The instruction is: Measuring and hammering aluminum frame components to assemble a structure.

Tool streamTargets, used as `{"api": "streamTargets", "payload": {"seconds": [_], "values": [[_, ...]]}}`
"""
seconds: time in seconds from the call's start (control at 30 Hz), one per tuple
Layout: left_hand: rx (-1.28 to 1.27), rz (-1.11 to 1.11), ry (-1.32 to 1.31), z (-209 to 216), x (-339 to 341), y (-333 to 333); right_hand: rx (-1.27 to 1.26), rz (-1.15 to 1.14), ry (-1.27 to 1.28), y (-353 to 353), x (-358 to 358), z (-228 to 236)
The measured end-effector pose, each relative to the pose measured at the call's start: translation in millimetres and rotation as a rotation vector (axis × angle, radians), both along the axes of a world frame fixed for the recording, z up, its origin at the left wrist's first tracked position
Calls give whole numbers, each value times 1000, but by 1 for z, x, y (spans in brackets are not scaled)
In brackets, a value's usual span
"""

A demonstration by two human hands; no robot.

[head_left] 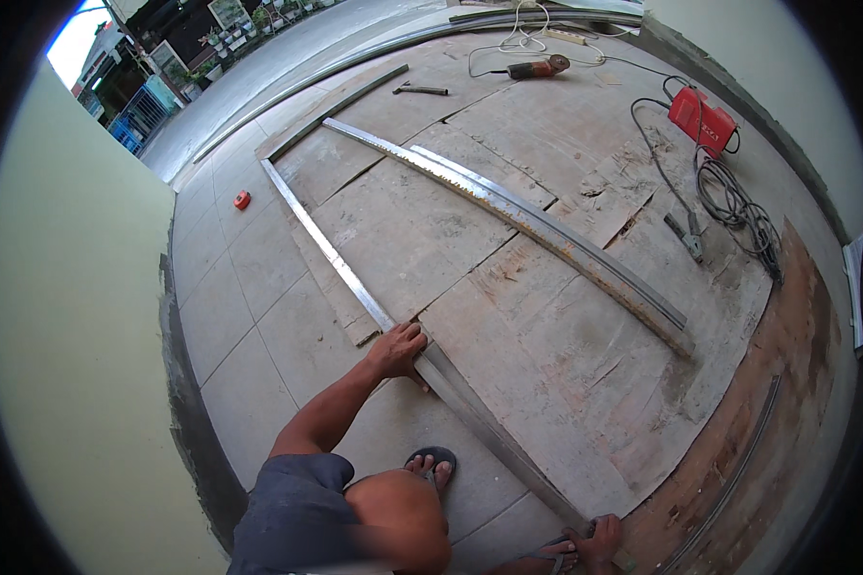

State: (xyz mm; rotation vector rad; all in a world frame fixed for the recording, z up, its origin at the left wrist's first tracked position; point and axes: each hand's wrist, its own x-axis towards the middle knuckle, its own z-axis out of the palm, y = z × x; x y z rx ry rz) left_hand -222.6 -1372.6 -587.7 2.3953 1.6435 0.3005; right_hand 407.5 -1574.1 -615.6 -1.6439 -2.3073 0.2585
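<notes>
A long square metal bar [328,246] runs slantwise from the upper left to the lower right, along the edge of worn board sheets. My left hand [398,352] is closed around it near its middle, thumb pointing down its near side. At the bar's near end, my right hand [601,541] has its fingers curled against the metal; part of that hand is cut off by the lower edge. The far end meets another dark metal bar [340,110], forming a corner. To the right, a pair of long metal bars [547,240] lies side by side on the boards.
A hammer [422,90] and an angle grinder [539,68] lie toward the back. A red welding machine [702,122] stands at right with coiled cables [738,216] and a clamp [684,237]. An orange tape measure [243,199] rests on tiles. My sandalled foot [431,467] is beside the bar.
</notes>
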Motion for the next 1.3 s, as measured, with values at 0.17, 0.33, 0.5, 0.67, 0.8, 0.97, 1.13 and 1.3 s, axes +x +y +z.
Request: {"api": "streamTargets", "payload": {"seconds": [0.17,0.33,0.5,0.67,0.8,0.97,1.13,1.3], "values": [[-61,21,-15,-3,6,-8,-26,9,9,-9,15,-10],[-24,21,-15,3,1,-29,-258,-88,-177,-11,5,17],[-26,53,-23,-7,-11,-27,-271,21,-174,2,-4,21],[-29,24,38,-9,-24,-22,-532,-36,-266,9,-26,35],[-29,-27,-13,-5,-20,-16,-95,85,15,7,-15,10],[-1,8,33,-6,-29,-22,-100,58,-1,13,-26,13],[-34,-17,5,5,-23,-16,-143,31,-45,15,-28,20],[11,15,50,-4,-36,-19,-113,50,-26,15,-31,6]]}}
